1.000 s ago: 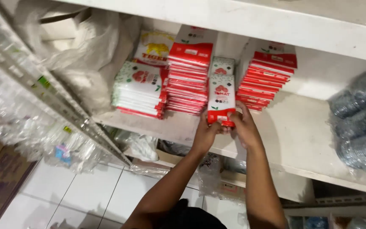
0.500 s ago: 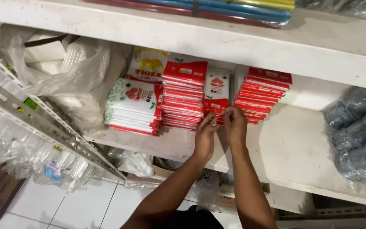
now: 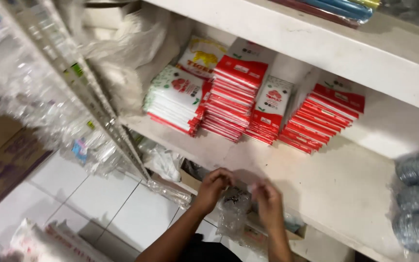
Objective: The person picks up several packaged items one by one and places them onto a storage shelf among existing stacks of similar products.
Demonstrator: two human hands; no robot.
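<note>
Both hands have come back from the packs and now sit lower, at the front edge of the white shelf (image 3: 345, 189). Half a second ago we saw them up against the red and white pack (image 3: 270, 109), and now that pack stands alone, well above the hands. It stands in the row between the tall red stack (image 3: 231, 99) and the slanted red stack (image 3: 323, 119).

We see the left hand (image 3: 215, 183) with its fingers curled in, but we cannot tell if it grips anything. We see the right hand (image 3: 267, 196) blurred, with fingers bent. It may pinch something small and pale at its tips, but we cannot tell for sure. The two hands are near each other but apart.

Just under and between them lies a crinkly clear plastic bag (image 3: 233, 213). It sits below the shelf edge, and we cannot tell if a hand touches it.

Left of the red stack lies a white and green stack (image 3: 175, 99). Grey-blue bundles (image 3: 418, 199) sit at the far right of the shelf. A metal rack (image 3: 81, 82) leans across the left side.
</note>
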